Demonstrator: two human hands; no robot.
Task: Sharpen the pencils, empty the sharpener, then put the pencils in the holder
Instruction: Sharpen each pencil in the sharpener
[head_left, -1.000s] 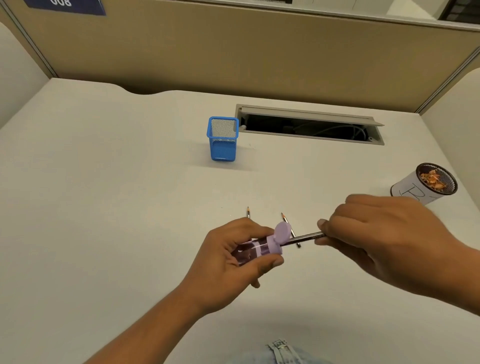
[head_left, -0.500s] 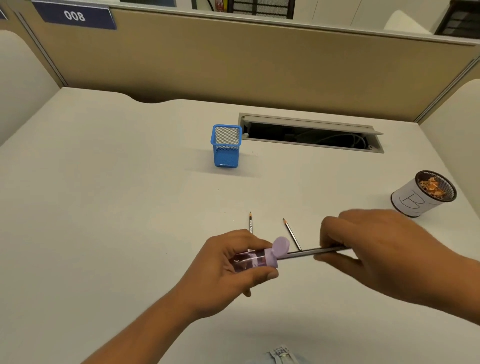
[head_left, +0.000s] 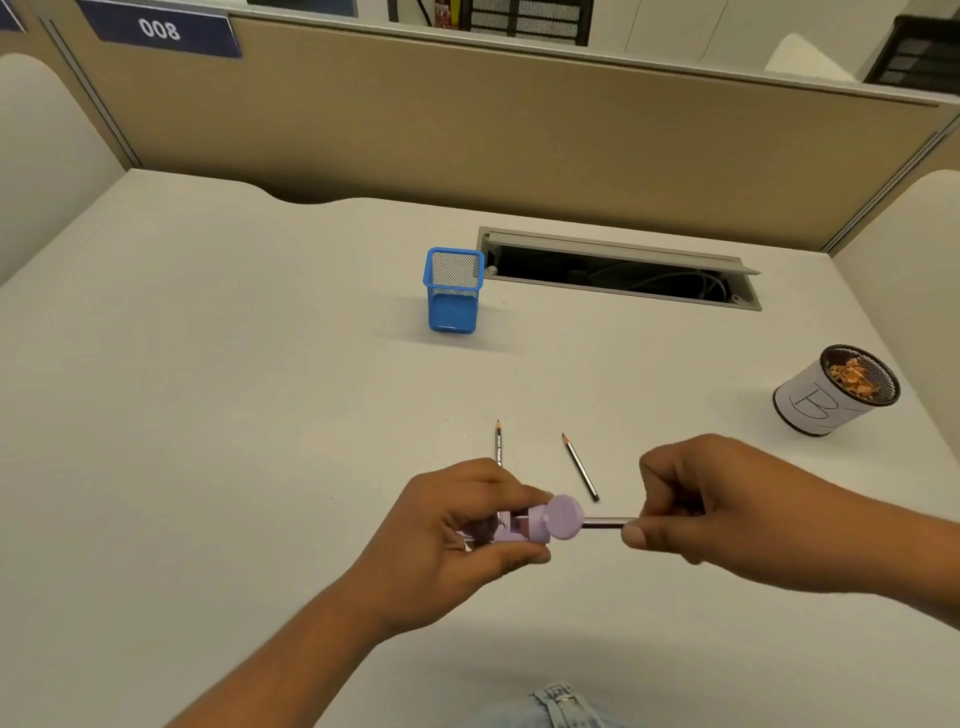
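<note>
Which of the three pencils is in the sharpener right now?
The pencil gripped by the right hand, its tip inside the purple sharpener; the other two lie loose on the desk.

Blue wire-mesh holder (head_left: 453, 291) — matt desk (head_left: 208, 389) — smooth lilac plastic sharpener (head_left: 540, 525).

Right hand (head_left: 727, 512) slid outward along pencil (head_left: 605, 523).
</note>
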